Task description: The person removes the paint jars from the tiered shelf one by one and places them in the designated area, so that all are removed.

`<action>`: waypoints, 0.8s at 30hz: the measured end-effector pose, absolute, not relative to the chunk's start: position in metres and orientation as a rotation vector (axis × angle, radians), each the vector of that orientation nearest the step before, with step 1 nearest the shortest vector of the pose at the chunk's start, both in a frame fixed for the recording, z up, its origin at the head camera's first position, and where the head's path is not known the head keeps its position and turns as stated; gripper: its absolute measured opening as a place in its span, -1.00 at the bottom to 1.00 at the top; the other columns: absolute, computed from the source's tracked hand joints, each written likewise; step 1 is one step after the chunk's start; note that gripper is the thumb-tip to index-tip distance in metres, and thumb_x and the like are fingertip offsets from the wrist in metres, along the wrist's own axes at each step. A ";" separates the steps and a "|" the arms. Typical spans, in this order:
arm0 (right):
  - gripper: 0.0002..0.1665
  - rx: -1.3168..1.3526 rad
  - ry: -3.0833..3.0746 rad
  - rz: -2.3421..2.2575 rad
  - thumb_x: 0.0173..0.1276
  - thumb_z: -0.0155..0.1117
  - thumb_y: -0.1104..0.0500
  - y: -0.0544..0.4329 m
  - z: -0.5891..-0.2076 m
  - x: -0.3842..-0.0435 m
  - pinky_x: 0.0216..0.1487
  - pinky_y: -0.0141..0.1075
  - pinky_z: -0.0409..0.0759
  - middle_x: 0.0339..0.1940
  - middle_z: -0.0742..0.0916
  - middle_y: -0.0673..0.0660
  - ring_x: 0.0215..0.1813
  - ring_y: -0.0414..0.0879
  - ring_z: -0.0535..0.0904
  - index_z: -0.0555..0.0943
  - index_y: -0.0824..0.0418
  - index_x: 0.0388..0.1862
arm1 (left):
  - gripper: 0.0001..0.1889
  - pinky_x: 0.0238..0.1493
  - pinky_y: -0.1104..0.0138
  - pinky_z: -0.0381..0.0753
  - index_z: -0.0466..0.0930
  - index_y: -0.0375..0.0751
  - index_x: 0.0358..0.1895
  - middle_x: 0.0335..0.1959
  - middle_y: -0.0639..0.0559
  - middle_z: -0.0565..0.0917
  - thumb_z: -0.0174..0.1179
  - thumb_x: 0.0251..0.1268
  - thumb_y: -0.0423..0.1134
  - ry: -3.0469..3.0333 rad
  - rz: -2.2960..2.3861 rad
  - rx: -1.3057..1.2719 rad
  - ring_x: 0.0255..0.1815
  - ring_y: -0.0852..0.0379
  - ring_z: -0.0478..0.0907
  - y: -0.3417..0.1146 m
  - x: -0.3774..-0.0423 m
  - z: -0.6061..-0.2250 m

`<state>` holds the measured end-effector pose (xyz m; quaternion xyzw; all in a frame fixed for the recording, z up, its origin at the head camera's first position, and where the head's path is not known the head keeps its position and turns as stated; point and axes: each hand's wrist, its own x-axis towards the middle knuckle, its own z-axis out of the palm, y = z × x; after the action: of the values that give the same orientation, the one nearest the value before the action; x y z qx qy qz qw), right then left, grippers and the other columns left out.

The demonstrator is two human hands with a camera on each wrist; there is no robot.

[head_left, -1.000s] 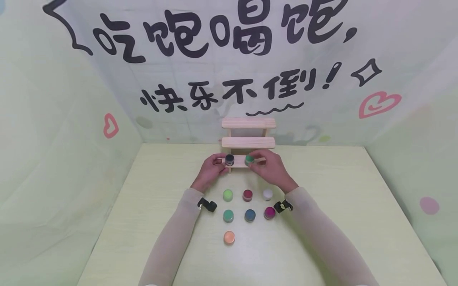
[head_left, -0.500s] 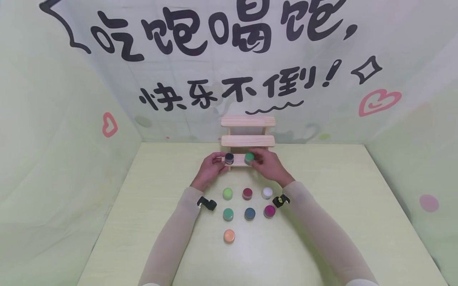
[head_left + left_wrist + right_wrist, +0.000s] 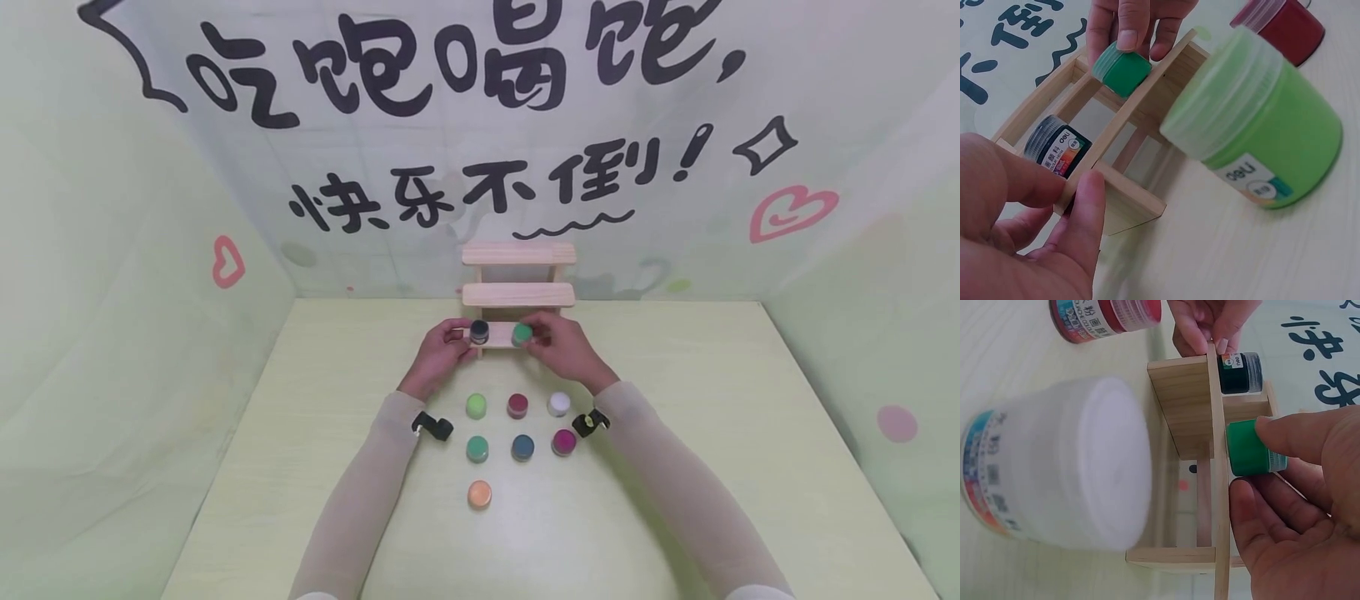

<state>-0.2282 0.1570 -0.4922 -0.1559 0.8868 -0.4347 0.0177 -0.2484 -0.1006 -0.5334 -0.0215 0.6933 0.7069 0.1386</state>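
A three-step wooden stand (image 3: 519, 294) stands at the back of the table. My left hand (image 3: 437, 357) pinches the left end of its lowest step between thumb and fingers. Right beside those fingers, a black paint jar (image 3: 1059, 147) sits on that step. My right hand (image 3: 566, 348) holds a green paint jar (image 3: 1247, 448) at the same step, to the right of the black one, with the thumb on the jar near its lid and the other fingers curled below in the right wrist view. The jar's base is right at the board.
In front of the stand are several paint jars in rows: light green (image 3: 476, 406), dark red (image 3: 517, 406), white (image 3: 558, 404), teal (image 3: 477, 449), blue (image 3: 522, 447) and magenta (image 3: 564, 442). An orange jar (image 3: 480, 495) stands nearest. A printed cloth (image 3: 420, 267) hangs behind.
My right hand has shifted slightly at the green jar, its thumb covering less of the jar's front. The left hand keeps its grip on the step. Both jars stay in place.
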 end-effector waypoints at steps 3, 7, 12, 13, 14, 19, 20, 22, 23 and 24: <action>-0.58 -0.475 2.749 -1.370 0.36 0.45 0.31 0.159 -0.494 -0.225 0.25 -0.01 0.79 0.05 0.78 0.19 0.12 0.12 0.73 0.66 0.21 0.19 | -0.57 0.17 0.31 0.83 0.56 -0.21 0.35 -0.01 -0.10 0.48 0.14 0.48 -0.51 1.999 2.043 -0.056 -0.05 0.12 0.63 -0.101 -0.248 -0.534; -0.57 -0.475 2.731 -1.397 0.34 0.47 0.31 0.161 -0.494 -0.220 0.22 0.00 0.81 0.01 0.79 0.19 0.08 0.12 0.74 0.66 0.23 0.18 | -0.57 0.20 0.29 0.82 0.55 -0.23 0.35 0.05 -0.15 0.54 0.15 0.47 -0.51 1.994 2.048 -0.054 0.01 0.08 0.65 -0.101 -0.248 -0.533; -0.59 -0.478 2.702 -1.428 0.34 0.49 0.29 0.162 -0.494 -0.213 0.22 -0.02 0.82 0.02 0.79 0.17 0.10 0.09 0.73 0.67 0.22 0.16 | -0.55 0.23 0.26 0.81 0.55 -0.26 0.36 0.13 -0.19 0.59 0.14 0.45 -0.53 1.981 2.067 -0.049 0.06 0.05 0.66 -0.101 -0.251 -0.534; -0.59 -0.478 2.700 -1.425 0.35 0.49 0.28 0.162 -0.494 -0.211 0.22 -0.03 0.82 0.03 0.79 0.16 0.10 0.08 0.73 0.67 0.21 0.16 | -0.55 0.23 0.26 0.81 0.55 -0.26 0.36 0.13 -0.19 0.59 0.13 0.45 -0.53 1.977 2.069 -0.048 0.06 0.06 0.66 -0.101 -0.252 -0.534; -0.59 -0.481 2.697 -1.423 0.35 0.49 0.26 0.162 -0.495 -0.209 0.22 -0.04 0.83 0.05 0.79 0.15 0.11 0.07 0.73 0.68 0.20 0.17 | -0.55 0.24 0.25 0.80 0.55 -0.27 0.36 0.13 -0.20 0.60 0.13 0.45 -0.54 1.969 2.074 -0.046 0.06 0.06 0.66 -0.102 -0.252 -0.534; -0.59 -0.512 2.675 -1.437 0.37 0.50 0.21 0.165 -0.496 -0.197 0.17 -0.07 0.85 0.05 0.79 0.12 0.04 0.02 0.75 0.69 0.19 0.17 | -0.55 0.24 0.26 0.81 0.55 -0.30 0.36 0.10 -0.19 0.60 0.10 0.46 -0.56 1.961 2.082 -0.037 0.05 0.08 0.65 -0.102 -0.253 -0.536; -0.60 -0.523 2.669 -1.444 0.37 0.51 0.20 0.165 -0.496 -0.195 0.15 -0.07 0.85 0.04 0.80 0.11 0.03 0.02 0.75 0.69 0.19 0.17 | -0.55 0.24 0.26 0.80 0.55 -0.30 0.36 0.11 -0.20 0.60 0.10 0.46 -0.56 1.962 2.081 -0.033 0.06 0.07 0.65 -0.103 -0.253 -0.536; -0.60 -0.543 2.657 -1.460 0.37 0.51 0.18 0.167 -0.496 -0.190 0.14 -0.06 0.86 0.03 0.80 0.09 0.03 0.01 0.75 0.70 0.17 0.16 | -0.55 0.25 0.26 0.80 0.54 -0.30 0.37 0.14 -0.22 0.61 0.10 0.47 -0.55 1.965 2.077 -0.026 0.08 0.06 0.65 -0.103 -0.253 -0.536; -0.61 -0.553 2.654 -1.461 0.37 0.51 0.18 0.167 -0.496 -0.188 0.13 -0.07 0.86 0.03 0.81 0.08 0.03 0.01 0.75 0.70 0.16 0.16 | -0.55 0.25 0.26 0.80 0.54 -0.30 0.37 0.15 -0.23 0.61 0.10 0.48 -0.54 1.965 2.075 -0.025 0.09 0.06 0.65 -0.103 -0.252 -0.535; -0.62 -0.561 2.652 -1.460 0.37 0.51 0.17 0.168 -0.496 -0.186 0.13 -0.09 0.86 0.02 0.81 0.06 0.05 0.00 0.75 0.70 0.14 0.15 | -0.56 0.24 0.27 0.80 0.54 -0.29 0.38 0.16 -0.23 0.61 0.11 0.48 -0.53 1.965 2.072 -0.026 0.10 0.06 0.65 -0.103 -0.252 -0.535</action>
<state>-0.1855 0.1678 -0.4961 -0.1820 0.8610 -0.4738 0.0314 -0.2523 -0.1031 -0.5353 -0.0090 0.6809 0.7183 0.1424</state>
